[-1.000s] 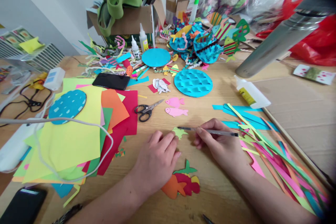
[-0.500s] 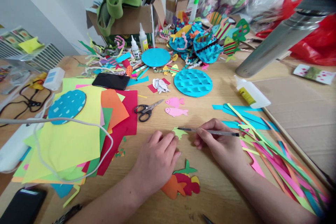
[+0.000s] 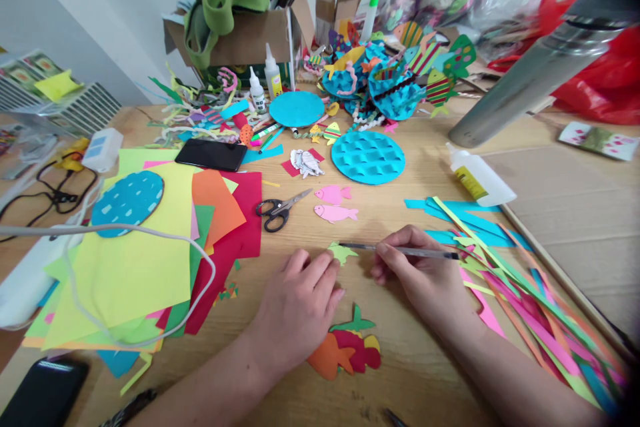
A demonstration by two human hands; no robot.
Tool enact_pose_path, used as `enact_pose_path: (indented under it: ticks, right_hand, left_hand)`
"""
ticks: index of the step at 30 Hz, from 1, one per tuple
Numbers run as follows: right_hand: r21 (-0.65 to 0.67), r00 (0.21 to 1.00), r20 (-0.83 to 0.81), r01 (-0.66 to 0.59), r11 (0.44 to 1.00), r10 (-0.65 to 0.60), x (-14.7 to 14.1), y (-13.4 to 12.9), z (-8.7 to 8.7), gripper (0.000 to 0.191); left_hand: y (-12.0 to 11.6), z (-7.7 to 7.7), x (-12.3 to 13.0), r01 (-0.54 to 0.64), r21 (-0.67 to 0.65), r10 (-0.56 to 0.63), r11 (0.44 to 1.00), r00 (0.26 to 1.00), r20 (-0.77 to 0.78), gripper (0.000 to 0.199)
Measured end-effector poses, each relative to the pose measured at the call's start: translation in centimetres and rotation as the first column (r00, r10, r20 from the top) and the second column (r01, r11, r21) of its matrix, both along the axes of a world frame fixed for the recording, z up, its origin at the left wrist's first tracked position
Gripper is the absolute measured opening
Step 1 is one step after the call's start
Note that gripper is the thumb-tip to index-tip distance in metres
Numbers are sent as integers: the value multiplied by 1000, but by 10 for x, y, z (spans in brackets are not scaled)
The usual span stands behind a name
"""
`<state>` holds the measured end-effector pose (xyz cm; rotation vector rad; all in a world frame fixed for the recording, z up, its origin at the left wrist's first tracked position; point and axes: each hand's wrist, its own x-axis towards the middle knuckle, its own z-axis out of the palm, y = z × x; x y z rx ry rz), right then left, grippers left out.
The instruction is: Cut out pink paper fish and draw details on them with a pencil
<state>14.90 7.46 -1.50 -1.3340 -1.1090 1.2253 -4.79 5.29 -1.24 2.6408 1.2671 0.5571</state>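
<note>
On the wood tabletop lies a small light-green paper fish (image 3: pixel 343 253). The bent, close-together fingertips of my left hand (image 3: pixel 306 300) press its left part down and cover some of it. My right hand (image 3: pixel 413 267) pinches a slim pen (image 3: pixel 425 254), its tip touching the fish near the upper edge. Two pink paper fish (image 3: pixel 336 213) lie just beyond, beside black-handled scissors (image 3: pixel 280 210). Close to my left wrist is a pile of orange, red, yellow and green paper fish (image 3: pixel 353 350), partly hidden by the hand.
Coloured paper sheets (image 3: pixel 145 280) with a cable (image 3: pixel 210 287) across them spread at left. Paper strips (image 3: pixel 520 287) and a glue bottle (image 3: pixel 480 177) lie at right, near a steel flask (image 3: pixel 530 73). A blue scaled disc (image 3: pixel 368 157) and finished crafts (image 3: pixel 390 80) stand farther back.
The rear end of the pen has shifted very slightly to the right; its tip stays on the green fish. My left hand has not visibly moved.
</note>
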Motion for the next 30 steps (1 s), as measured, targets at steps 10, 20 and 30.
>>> enact_pose_path:
  ticks: [10, 20, 30]
  right_hand:
    - [6, 1000, 0, -13, 1000, 13, 1, -2, -7, 26]
    - [-3, 1000, 19, -12, 1000, 12, 1, -3, -3, 28]
    - [-4, 999, 39, 5, 1000, -5, 1, -1, -1, 29]
  left_hand:
    - [0, -1, 0, 1, 9, -1, 1000, 1000, 8, 26]
    - [1, 1, 0, 4, 5, -3, 1000, 1000, -5, 26]
    - [0, 1, 0, 0, 18, 0, 1000, 1000, -8, 26]
